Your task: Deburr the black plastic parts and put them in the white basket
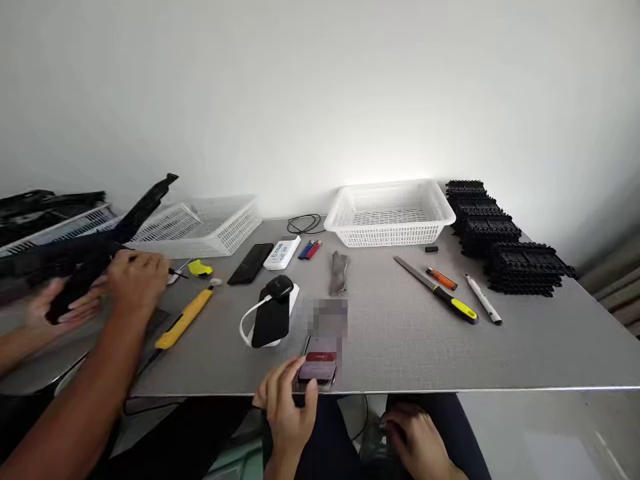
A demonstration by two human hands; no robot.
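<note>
My left hand [287,408] is at the front edge of the grey table, fingers apart. Its fingertips rest by the lower left corner of a phone [320,372] with a lit screen, part of which is pixelated. Low over my lap is my right hand [419,437], its fingers curled inward. Whatever it may hold is hidden in shadow. Beyond the phone lie a black phone-like device with a white cable and a round black piece [273,317], and a small grey bundle [339,273].
At left, a co-worker's hands [135,277] hold a long black part [145,210]. Nearby is a yellow corded tool [185,319]. White baskets [390,236] stand along the wall. Rightward lie a file [437,291], an orange lighter [442,278], a marker [483,300] and stacked black plastic pieces [525,270].
</note>
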